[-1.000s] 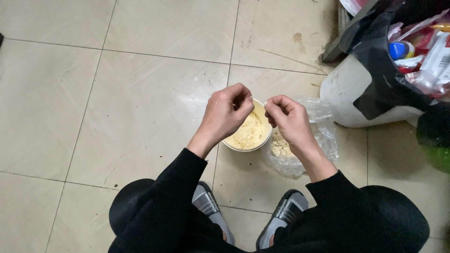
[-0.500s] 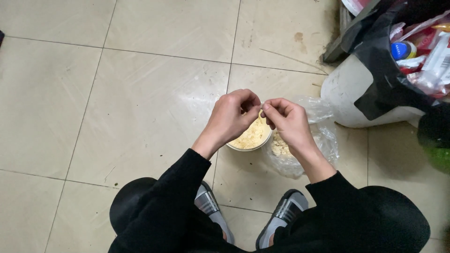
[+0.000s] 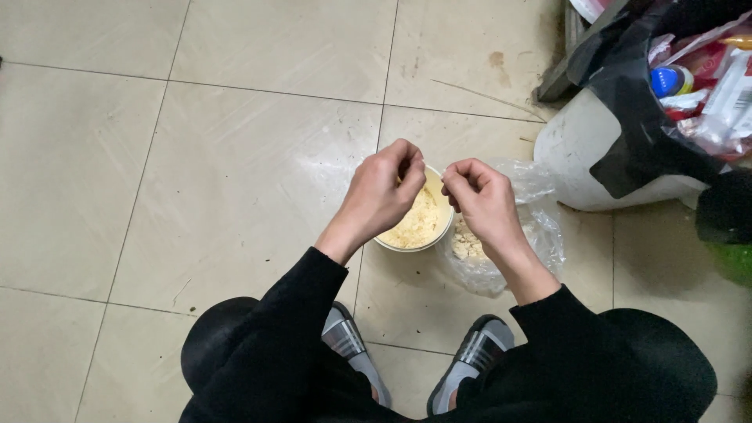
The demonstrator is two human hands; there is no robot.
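Beige tiled floor [image 3: 196, 157] — left hand [image 3: 381, 193], right hand [image 3: 483, 205], grips pinched narrow over bowl [image 3: 439, 235]

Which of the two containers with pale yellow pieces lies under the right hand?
The clear plastic bag lies under the right hand. It is soft and crumpled; the round white bowl, rigid and fuller, sits beside it under the left hand.

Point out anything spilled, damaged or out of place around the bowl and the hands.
Nothing looks spilled. The pale crumbly food sits inside the white bowl and the clear plastic bag beside it, both on the tiled floor. The left hand and right hand hover pinched above them. Only the floor looks odd: stained and scuffed near the white bin.
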